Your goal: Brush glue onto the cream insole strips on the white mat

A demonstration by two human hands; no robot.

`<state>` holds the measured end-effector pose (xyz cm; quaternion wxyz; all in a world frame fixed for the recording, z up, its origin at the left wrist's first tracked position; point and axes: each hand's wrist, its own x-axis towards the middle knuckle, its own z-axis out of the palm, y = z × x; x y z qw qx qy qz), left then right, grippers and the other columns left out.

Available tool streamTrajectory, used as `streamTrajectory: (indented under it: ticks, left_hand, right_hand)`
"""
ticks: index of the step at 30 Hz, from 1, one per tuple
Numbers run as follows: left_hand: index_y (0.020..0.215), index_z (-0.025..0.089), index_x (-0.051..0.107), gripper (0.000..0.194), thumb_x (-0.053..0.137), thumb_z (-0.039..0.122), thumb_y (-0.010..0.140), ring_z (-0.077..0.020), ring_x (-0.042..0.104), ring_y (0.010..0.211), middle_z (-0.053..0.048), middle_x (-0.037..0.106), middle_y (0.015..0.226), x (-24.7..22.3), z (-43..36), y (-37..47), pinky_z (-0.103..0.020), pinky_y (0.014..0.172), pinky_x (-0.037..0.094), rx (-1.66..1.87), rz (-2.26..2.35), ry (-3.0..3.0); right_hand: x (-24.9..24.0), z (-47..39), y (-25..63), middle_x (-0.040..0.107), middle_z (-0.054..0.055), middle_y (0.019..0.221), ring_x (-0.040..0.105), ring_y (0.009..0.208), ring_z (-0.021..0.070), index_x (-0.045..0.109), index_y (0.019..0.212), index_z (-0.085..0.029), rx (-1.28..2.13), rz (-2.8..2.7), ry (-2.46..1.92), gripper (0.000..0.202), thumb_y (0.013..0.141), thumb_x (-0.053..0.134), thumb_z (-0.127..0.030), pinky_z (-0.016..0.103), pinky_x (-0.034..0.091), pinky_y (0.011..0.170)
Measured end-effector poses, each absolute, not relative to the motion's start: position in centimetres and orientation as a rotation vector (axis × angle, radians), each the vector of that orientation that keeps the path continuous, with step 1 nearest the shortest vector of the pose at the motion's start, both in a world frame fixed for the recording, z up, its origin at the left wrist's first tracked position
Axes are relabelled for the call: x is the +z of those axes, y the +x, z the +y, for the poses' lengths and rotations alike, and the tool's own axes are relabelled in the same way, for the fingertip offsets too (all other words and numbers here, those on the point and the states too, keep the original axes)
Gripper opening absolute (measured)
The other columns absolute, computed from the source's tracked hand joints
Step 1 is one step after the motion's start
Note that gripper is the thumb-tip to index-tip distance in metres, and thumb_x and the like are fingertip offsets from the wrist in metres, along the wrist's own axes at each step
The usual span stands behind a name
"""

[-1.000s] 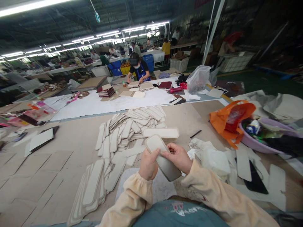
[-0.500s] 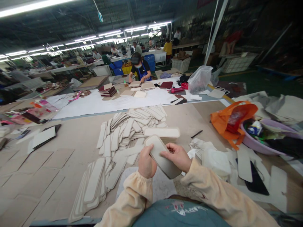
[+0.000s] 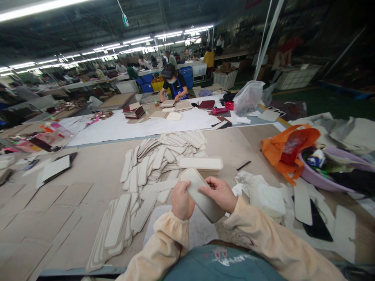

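Observation:
Between my two hands I hold a grey-beige rounded panel (image 3: pixel 205 197), tilted over the near table edge. My left hand (image 3: pixel 182 198) grips its upper left edge, thumb on the top face. My right hand (image 3: pixel 219 192) pinches the right edge, thumb on top and fingers partly hidden beneath. Just beyond the panel lies a neat stack of cream-faced rounded strips (image 3: pixel 200 163). To the left spreads a loose heap of similar strips (image 3: pixel 158 158), and nearer me a fanned row of them (image 3: pixel 117 220). Under my hands is a pale sheet (image 3: pixel 202 226).
At right are an orange bag (image 3: pixel 288 150), a lilac basin (image 3: pixel 310 171), a whitish plastic container (image 3: pixel 268 200) and a dark phone-like slab (image 3: pixel 318 224). A thin black tool (image 3: pixel 243 165) lies beyond my right hand. A co-worker (image 3: pixel 175 84) works across the white-covered table (image 3: pixel 117 127).
My hands and the panel keep almost the same pose. The whole view has shifted very slightly.

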<state>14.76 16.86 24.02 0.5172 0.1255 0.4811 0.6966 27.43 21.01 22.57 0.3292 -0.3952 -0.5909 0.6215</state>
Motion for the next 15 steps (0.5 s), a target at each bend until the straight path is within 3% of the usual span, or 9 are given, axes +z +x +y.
streamTrajectory:
  ticks: [4, 8, 15]
  left_hand:
    - [0.070, 0.015, 0.061, 0.008, 0.057, 0.014, 0.064, -0.0135, 0.057, 0.070, 0.001, 0.061, 0.068, 24.6, 16.9, 15.1, -0.026, 0.071, 0.043, 1.682, 0.999, 0.305]
    - [0.082, 0.012, 0.066, 0.023, 0.056, 0.014, 0.061, -0.0197, 0.060, 0.082, -0.003, 0.067, 0.079, 24.7, 16.9, 15.2, -0.032, 0.080, 0.045, 1.653, 0.921, 0.381]
    - [0.089, 0.012, 0.067, 0.031, 0.054, 0.015, 0.061, -0.0236, 0.061, 0.094, -0.005, 0.069, 0.088, 24.8, 16.8, 15.1, -0.037, 0.089, 0.043, 1.623, 0.899, 0.404]
  right_hand:
    - [23.3, 21.4, 27.1, 0.053, -0.002, 0.066, 0.044, 0.060, 0.0112, 0.058, 0.076, -0.017, 1.600, -1.539, -0.955, 0.032, 0.076, 0.062, -0.048, 0.023, 0.034, 0.054]
    - [24.0, 22.0, 26.4, 0.050, -0.003, 0.064, 0.043, 0.059, 0.0100, 0.056, 0.073, -0.016, 1.555, -1.446, -0.919, 0.031, 0.072, 0.067, -0.045, 0.021, 0.033, 0.053]
    - [23.8, 22.0, 26.2, 0.049, -0.004, 0.060, 0.041, 0.055, 0.0089, 0.054, 0.072, -0.016, 1.554, -1.411, -0.939, 0.029, 0.070, 0.070, -0.040, 0.021, 0.032, 0.051]
